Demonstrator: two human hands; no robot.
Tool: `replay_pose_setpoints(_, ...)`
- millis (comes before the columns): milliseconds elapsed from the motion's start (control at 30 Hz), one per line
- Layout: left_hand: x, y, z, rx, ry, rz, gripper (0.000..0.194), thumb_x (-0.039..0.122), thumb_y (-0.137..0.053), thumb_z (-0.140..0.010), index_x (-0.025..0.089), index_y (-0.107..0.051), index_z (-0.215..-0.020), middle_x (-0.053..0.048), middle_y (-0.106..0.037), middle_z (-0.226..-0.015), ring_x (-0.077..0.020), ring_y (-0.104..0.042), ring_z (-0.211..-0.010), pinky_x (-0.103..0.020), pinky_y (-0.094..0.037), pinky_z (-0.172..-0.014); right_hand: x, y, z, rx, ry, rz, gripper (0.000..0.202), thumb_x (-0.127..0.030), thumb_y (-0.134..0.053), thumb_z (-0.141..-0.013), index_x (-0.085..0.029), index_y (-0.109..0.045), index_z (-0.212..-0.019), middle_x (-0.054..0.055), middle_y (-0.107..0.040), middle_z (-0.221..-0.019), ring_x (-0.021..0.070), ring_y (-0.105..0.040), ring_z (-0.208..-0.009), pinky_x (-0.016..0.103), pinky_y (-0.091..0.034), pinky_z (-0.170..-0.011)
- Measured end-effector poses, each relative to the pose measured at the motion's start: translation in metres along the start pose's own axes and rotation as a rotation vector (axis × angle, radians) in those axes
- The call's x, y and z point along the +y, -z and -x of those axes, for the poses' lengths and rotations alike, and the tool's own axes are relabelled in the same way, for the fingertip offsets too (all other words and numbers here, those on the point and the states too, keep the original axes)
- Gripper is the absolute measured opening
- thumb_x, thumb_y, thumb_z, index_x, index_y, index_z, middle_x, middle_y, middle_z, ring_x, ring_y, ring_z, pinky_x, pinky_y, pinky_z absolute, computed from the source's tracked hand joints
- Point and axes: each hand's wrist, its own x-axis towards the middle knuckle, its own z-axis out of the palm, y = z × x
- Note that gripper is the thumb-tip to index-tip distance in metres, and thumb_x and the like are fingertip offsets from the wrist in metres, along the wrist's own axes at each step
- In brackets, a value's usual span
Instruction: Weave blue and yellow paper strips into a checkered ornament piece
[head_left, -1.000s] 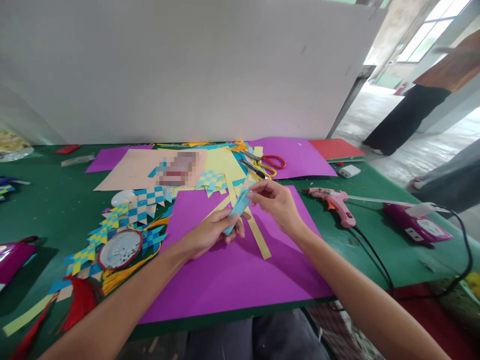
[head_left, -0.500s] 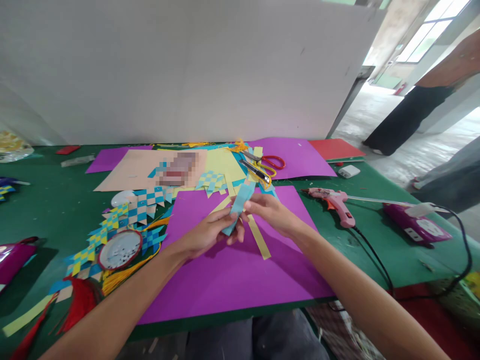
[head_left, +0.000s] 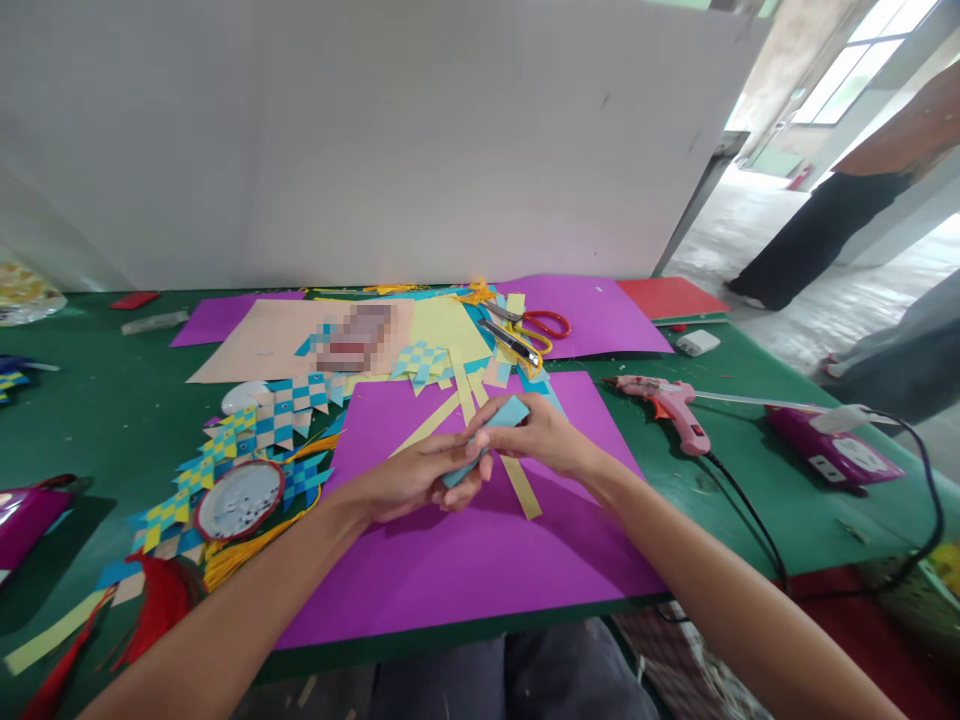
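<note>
A light-blue paper strip (head_left: 511,412), seemingly folded, is held between both hands above a purple sheet (head_left: 480,575). My left hand (head_left: 424,475) grips its lower end, fingers curled beneath. At the upper end, my right hand (head_left: 536,435) pinches the strip with thumb and fingers, partly covering it. Pale yellow paper strips (head_left: 521,487) lie on the purple sheet under and around the hands. Just beyond sits a small woven paper piece (head_left: 421,363) in pale yellow and blue.
Scissors (head_left: 551,323) and a utility knife (head_left: 510,343) lie behind the hands. To the right rests a pink glue gun (head_left: 667,400) with its cord. Woven paper fish shapes (head_left: 274,412), a round lid (head_left: 241,498) and red tassels (head_left: 161,595) are on the left. A person (head_left: 817,230) stands beyond the table.
The blue strip has tilted lower toward the right, and more of it is covered by my fingers. My hands have drawn closer together around it.
</note>
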Motion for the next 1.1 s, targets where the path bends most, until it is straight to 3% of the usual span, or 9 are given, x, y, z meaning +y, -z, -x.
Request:
replay_pose_setpoints(167,0.002,0.002,-0.003,0.099,-0.063,0.018,0.033,0.049,-0.053,-0.090,0.017,-0.060,-0.085,0.004,-0.043,-0.052,-0.0087,-0.033,-0.046,-0.023,-0.024,-0.048,0.002,0.009,-0.002,0.090,0.012,-0.224,0.035,-0.040,-0.071,-0.077,-0.014,-0.068,-0.100,-0.012,-0.028,-0.045,0.0039,-0.021,-0.040,0.021,-0.015,-0.041)
replay_pose_setpoints(300,0.006,0.011,-0.006,0.356,-0.198,0.010,0.029,0.046,-0.053,-0.090,0.018,-0.058,-0.088,0.006,-0.042,-0.054,-0.0071,-0.029,-0.044,-0.021,-0.021,-0.044,0.005,0.024,-0.003,0.348,0.115,-0.285,0.035,-0.044,-0.058,-0.087,-0.017,-0.065,-0.109,-0.012,-0.019,-0.047,0.0068,-0.015,-0.041,0.023,-0.014,-0.041)
replay_pose_setpoints(400,0.009,0.024,-0.006,0.635,-0.304,-0.181,0.028,0.045,-0.052,-0.090,0.019,-0.058,-0.101,0.004,-0.049,-0.062,-0.0091,-0.039,-0.050,-0.021,-0.026,-0.046,0.009,0.033,-0.005,0.563,0.128,0.007,0.031,-0.042,-0.053,-0.090,-0.017,-0.068,-0.100,-0.008,-0.029,-0.050,0.0085,-0.026,-0.043,0.024,-0.023,-0.043)
replay_pose_setpoints(500,0.010,0.037,-0.005,0.794,-0.368,-0.431,0.029,0.043,-0.048,-0.091,0.018,-0.060,-0.097,0.002,-0.054,-0.065,-0.0130,-0.046,-0.056,-0.024,-0.034,-0.054,0.014,0.035,-0.006,0.651,0.197,0.588,0.022,-0.031,-0.054,-0.089,-0.017,-0.072,-0.087,0.004,-0.057,-0.073,0.0163,-0.051,-0.070,0.030,-0.042,-0.063)
replay_pose_setpoints(633,0.012,0.042,-0.005,0.884,-0.372,-0.669,0.028,0.039,-0.048,-0.089,0.017,-0.065,-0.086,-0.004,-0.064,-0.083,-0.0187,-0.056,-0.076,-0.028,-0.040,-0.072,0.019,0.026,-0.005,0.506,0.287,1.051,0.028,-0.023,-0.047,-0.094,-0.018,-0.074,-0.087,0.013,-0.063,-0.108,0.0266,-0.051,-0.106,0.044,-0.041,-0.094)
replay_pose_setpoints(733,0.014,0.039,-0.005,0.874,-0.340,-0.807,0.027,0.035,-0.047,-0.089,0.018,-0.069,-0.086,-0.005,-0.065,-0.091,-0.0219,-0.057,-0.091,-0.028,-0.038,-0.080,0.020,0.018,-0.003,0.224,0.338,1.072,0.019,-0.030,-0.058,-0.090,-0.020,-0.073,-0.097,0.011,-0.064,-0.109,0.0263,-0.050,-0.115,0.044,-0.041,-0.100)
replay_pose_setpoints(833,0.013,0.036,-0.006,0.876,-0.277,-0.820,0.026,0.036,-0.051,-0.087,0.018,-0.068,-0.090,-0.002,-0.064,-0.081,-0.0210,-0.057,-0.082,-0.027,-0.039,-0.072,0.021,0.014,-0.001,0.006,0.351,1.075,0.034,-0.039,-0.074,-0.077,-0.022,-0.072,-0.106,0.010,-0.060,-0.120,0.0301,-0.038,-0.131,0.047,-0.035,-0.108)
replay_pose_setpoints(933,0.008,0.036,-0.007,0.894,-0.257,-0.828,0.032,0.036,-0.056,-0.084,0.017,-0.064,-0.109,0.000,-0.061,-0.074,-0.0179,-0.056,-0.070,-0.025,-0.038,-0.064,0.021,0.012,0.000,-0.066,0.304,1.105,0.032,-0.036,-0.078,-0.073,-0.023,-0.073,-0.103,0.010,-0.057,-0.128,0.0324,-0.028,-0.139,0.050,-0.029,-0.112)
replay_pose_setpoints(1100,-0.001,0.041,-0.010,0.812,-0.227,-1.067,0.043,0.035,-0.052,-0.088,0.018,-0.054,-0.127,0.000,-0.060,-0.072,-0.0178,-0.056,-0.066,-0.027,-0.040,-0.063,0.023,0.010,-0.002,-0.102,0.351,1.115,0.010,-0.027,-0.070,-0.081,-0.023,-0.076,-0.089,0.009,-0.060,-0.123,0.0292,-0.033,-0.137,0.048,-0.027,-0.114)
